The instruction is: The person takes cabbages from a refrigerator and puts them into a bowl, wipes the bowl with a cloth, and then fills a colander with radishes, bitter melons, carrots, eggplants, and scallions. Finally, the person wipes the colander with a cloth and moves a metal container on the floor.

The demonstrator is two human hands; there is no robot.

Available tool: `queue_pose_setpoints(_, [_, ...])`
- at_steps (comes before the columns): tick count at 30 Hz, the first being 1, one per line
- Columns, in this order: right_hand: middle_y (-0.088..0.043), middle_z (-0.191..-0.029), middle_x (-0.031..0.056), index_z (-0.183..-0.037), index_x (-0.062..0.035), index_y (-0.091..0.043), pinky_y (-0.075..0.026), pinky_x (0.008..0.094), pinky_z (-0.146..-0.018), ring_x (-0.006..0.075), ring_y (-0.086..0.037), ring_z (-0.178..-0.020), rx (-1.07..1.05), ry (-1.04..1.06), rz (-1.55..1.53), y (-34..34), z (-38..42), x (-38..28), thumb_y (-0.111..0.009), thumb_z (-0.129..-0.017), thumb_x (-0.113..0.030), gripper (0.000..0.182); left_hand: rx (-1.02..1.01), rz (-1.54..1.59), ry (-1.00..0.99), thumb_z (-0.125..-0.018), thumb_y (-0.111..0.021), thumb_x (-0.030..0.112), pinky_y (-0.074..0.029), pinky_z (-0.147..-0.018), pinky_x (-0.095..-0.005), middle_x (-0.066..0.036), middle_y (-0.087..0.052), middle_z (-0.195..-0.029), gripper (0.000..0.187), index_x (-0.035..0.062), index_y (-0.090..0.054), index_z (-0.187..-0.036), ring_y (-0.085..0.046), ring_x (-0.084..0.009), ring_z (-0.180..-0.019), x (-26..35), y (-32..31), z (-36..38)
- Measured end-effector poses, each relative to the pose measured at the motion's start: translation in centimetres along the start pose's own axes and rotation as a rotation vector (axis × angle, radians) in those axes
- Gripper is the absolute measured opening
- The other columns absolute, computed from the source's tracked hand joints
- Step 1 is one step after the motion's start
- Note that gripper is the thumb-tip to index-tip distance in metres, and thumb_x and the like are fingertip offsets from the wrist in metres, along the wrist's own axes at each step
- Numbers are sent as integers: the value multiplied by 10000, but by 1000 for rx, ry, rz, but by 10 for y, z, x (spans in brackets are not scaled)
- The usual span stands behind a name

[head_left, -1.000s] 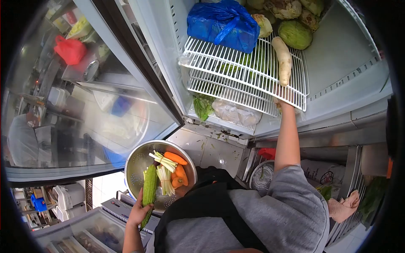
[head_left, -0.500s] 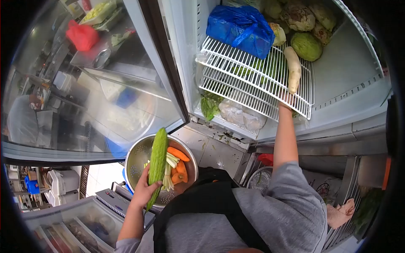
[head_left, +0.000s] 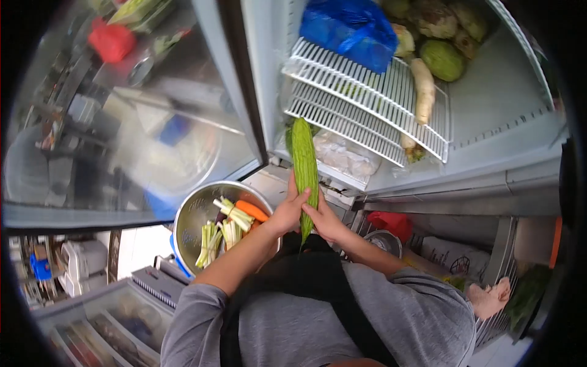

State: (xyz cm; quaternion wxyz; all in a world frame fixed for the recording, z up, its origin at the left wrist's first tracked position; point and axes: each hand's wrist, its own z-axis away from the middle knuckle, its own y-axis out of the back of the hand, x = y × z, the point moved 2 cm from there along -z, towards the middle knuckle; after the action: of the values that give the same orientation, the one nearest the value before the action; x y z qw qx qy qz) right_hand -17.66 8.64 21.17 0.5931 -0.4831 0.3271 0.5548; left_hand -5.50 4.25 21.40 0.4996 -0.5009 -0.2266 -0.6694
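Observation:
A long green ridged bitter melon (head_left: pixel 305 162) stands out in front of my body, pointing towards the fridge. My left hand (head_left: pixel 289 213) wraps its lower part from the left, and my right hand (head_left: pixel 326 220) grips it from the right. Below and left of my hands is a perforated metal colander (head_left: pixel 191 215). It holds a carrot (head_left: pixel 252 210), bundles of pale green stalks (head_left: pixel 209 243) and other orange pieces partly hidden by my left forearm.
Wire shelves (head_left: pixel 348 113) in the open fridge carry a blue plastic bag (head_left: pixel 351 33), a white radish (head_left: pixel 422 92) and a round green vegetable (head_left: pixel 443 60). The glass door (head_left: pixel 122 134) stands open at left. A red bag (head_left: pixel 391 225) lies at lower right.
My right hand has come back from under the fridge shelf and taken hold of the bitter melon. My left hand has carried the melon right, away from over the colander.

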Motion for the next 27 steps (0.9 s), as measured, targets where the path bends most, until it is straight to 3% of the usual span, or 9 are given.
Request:
queue_pose_setpoints(1, [-410,-1331,161,-1491,-79,-8,-477,308,-849,205,-535,-987,39,-5,-158,4,6,-1,-477,-899,-20,758,-81,-51,9,-1009,-368,364,-257,-1090,-326,-153,-230,-1512,688,110,37,-1504,-278,-264,-1364,-18,0,-12])
queue_pose_setpoints(2, [-411,-1316,146,-1492,-90,-25,-482,285,-799,185,-538,-974,130,-59,-62,24,13,4,-500,-900,-24,762,-108,-61,3,-1009,-368,364,-257,-1090,-326,-153,-230,-1512,688,110,37,-1504,-278,-264,-1364,-25,-1,-16])
queue_pose_setpoints(3, [-413,-1300,130,-1493,-100,-42,-487,262,-749,165,-540,-960,218,-118,30,45,22,12,-523,-901,-27,767,-151,-360,-125,-1009,-358,372,-209,-1113,-332,-160,-199,-1525,680,99,22,-1503,-218,-283,-1392,-30,-1,-17])
queue_pose_setpoints(4, [-458,-1205,103,-1491,-120,-59,-461,240,-651,126,-517,-822,288,79,185,71,31,30,-520,-894,-13,762,-188,-657,-259,-1010,-348,380,-161,-1135,-337,-167,-169,-1539,673,87,8,-1501,-157,-302,-1421,-31,-1,-16])
queue_pose_setpoints(5, [-480,-1158,89,-1490,-130,-67,-448,228,-602,107,-505,-753,324,180,262,89,43,38,-519,-890,-6,761,-187,-562,-301,-997,-400,308,-128,-1153,-388,-245,-123,-1528,644,19,-95,-1484,-115,-338,-1430,-29,1,-12])
queue_pose_setpoints(9, [-520,-986,56,-1479,-160,-98,-420,232,-529,97,-469,-623,717,479,578,119,78,38,-511,-899,-13,727,-67,-421,-228,-970,-468,290,-155,-1147,-402,-260,-172,-1509,641,14,-176,-1470,-170,-360,-1413,-51,41,-1])
queue_pose_setpoints(11, [-515,-927,51,-1475,-159,-86,-420,234,-511,98,-482,-634,832,373,80,111,68,12,-507,-916,-32,711,98,-682,-258,-937,-535,264,-186,-1138,-408,-269,-221,-1488,627,12,-263,-1442,-228,-385,-1388,-63,71,7])
queue_pose_setpoints(18, [-492,-873,58,-1474,-139,-63,-426,243,-481,100,-471,-586,1031,474,-38,138,27,-10,-491,-924,-21,706,360,-990,-200,-877,-623,194,-257,-1095,-467,-277,-270,-1456,625,81,-340,-1423,-287,-437,-1335,-57,123,73])
queue_pose_setpoints(27, [-521,-1049,105,-1478,-95,-133,-420,222,-524,94,-495,-640,815,409,456,153,3,20,-508,-903,-18,691,650,-1134,-51,-823,-635,115,-232,-1092,-507,-224,-290,-1462,591,129,-428,-1378,-275,-444,-1336,-90,167,143])
